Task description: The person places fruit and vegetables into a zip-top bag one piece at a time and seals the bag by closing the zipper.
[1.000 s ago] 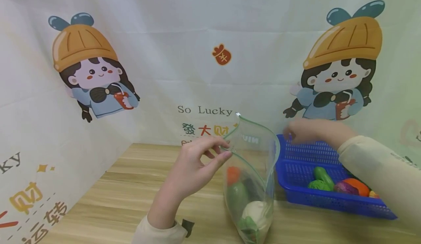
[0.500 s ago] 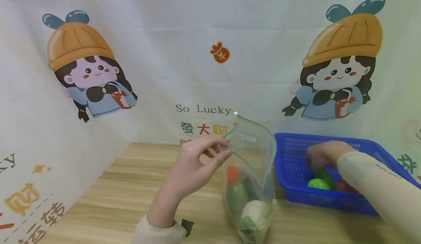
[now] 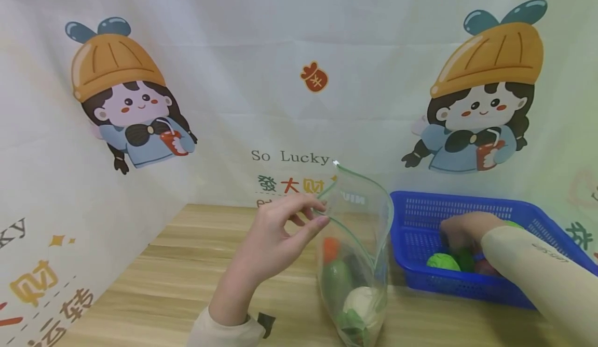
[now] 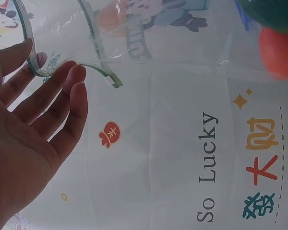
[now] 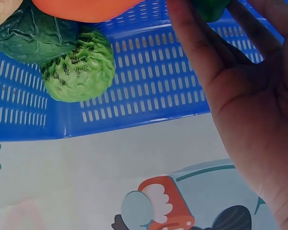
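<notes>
In the head view my left hand (image 3: pixel 280 245) pinches the green-edged mouth of a clear zip bag (image 3: pixel 359 232) between thumb and fingertips. The bag stands upright with its mouth spread. Inside lie a white vegetable with green leaves (image 3: pixel 362 305), a long green vegetable (image 3: pixel 336 279), an orange-red piece (image 3: pixel 330 248) and something dark. My right hand (image 3: pixel 467 230) reaches down into the blue basket (image 3: pixel 406 264), its fingers around a smooth green vegetable (image 5: pixel 209 9), mostly hidden by the hand. Beside it sits a light green cabbage (image 3: pixel 443 262).
A purple vegetable (image 3: pixel 487 268) lies in the basket under the right forearm. The right wrist view shows a crinkled light green vegetable (image 5: pixel 79 69), a dark green leafy one (image 5: pixel 36 36) and an orange one (image 5: pixel 86 7). A printed cloth (image 3: pixel 289 103) hangs behind the wooden table (image 3: pixel 187 274).
My right hand has come down from above the basket's back rim onto the green vegetable inside. The cabbage has shifted slightly left. My left hand keeps its hold on the bag.
</notes>
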A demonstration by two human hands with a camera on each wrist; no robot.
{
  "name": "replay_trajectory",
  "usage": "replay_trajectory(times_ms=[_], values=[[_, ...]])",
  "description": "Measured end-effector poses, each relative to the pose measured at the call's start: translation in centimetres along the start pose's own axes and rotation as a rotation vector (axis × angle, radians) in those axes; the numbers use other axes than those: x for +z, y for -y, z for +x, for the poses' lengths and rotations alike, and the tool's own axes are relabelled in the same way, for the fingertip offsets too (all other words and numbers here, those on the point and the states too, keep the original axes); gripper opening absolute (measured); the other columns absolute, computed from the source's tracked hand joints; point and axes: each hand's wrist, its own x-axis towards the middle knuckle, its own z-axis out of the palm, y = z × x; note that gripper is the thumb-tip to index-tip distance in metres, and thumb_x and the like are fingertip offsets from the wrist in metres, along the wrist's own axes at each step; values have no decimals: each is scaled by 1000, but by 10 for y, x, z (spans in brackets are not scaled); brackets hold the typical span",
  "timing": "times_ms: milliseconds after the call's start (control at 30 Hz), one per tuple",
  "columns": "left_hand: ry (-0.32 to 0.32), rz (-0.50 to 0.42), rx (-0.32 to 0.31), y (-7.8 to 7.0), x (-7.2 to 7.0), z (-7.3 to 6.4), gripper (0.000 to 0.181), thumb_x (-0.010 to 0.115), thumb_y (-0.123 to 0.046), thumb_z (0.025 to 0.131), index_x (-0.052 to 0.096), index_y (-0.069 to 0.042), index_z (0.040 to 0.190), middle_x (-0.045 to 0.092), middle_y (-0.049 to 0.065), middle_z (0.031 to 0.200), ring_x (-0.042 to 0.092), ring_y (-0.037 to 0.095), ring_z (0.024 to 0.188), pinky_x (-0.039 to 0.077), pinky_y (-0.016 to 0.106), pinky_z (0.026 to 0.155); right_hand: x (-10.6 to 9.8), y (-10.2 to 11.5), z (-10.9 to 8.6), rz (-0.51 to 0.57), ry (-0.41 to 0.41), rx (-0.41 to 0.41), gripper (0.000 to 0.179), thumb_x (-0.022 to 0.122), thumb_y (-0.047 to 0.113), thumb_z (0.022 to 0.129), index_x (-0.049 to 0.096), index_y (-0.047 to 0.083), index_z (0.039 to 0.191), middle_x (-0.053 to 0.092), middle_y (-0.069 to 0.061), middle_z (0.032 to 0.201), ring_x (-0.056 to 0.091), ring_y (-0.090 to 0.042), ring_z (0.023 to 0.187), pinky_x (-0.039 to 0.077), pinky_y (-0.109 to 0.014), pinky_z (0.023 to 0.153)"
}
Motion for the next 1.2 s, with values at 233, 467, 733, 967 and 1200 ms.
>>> replay_trajectory(times_ms=[233, 467, 733, 967, 1200], values=[[3, 0, -13, 0, 0, 0, 11, 77, -11, 98, 76, -9, 109, 78, 2, 101, 70, 13, 91, 65, 26, 79, 0, -1, 4, -79, 28, -67, 56, 86, 2, 79, 63, 4, 131, 66, -19, 114, 61, -35, 91, 65, -47, 67], [0, 6, -7, 1, 0, 0, 11, 77, -12, 98, 76, -9, 108, 78, 2, 100, 70, 13, 90, 64, 26, 78, -13, 1, 3, -109, 44, -232, 50, 77, 5, 87, 63, -1, 135, 68, -22, 122, 68, -25, 86, 67, -44, 75], [-5, 7, 4, 1, 0, 0, 10, 77, -11, 98, 76, -9, 108, 79, 2, 100, 70, 13, 90, 64, 27, 78, -52, 19, -16, -161, -177, -527, 40, 70, 13, 97, 66, -5, 133, 75, -16, 116, 74, -28, 95, 66, -51, 85], [-4, 4, 0, 0, 0, 1, 10, 77, -12, 98, 76, -9, 108, 79, 1, 99, 70, 13, 90, 65, 26, 78, -75, 48, -81, -185, -642, -666, 36, 79, 18, 96, 73, 3, 128, 80, -9, 107, 75, -24, 90, 65, -49, 81], [-3, 9, 7, 0, 1, 0, 11, 78, -11, 97, 76, -8, 108, 79, 2, 100, 70, 13, 90, 64, 25, 78, -34, 71, -181, 62, -1174, -705, 49, 88, 9, 86, 69, 5, 131, 79, -17, 99, 78, -11, 81, 52, -5, 69]])
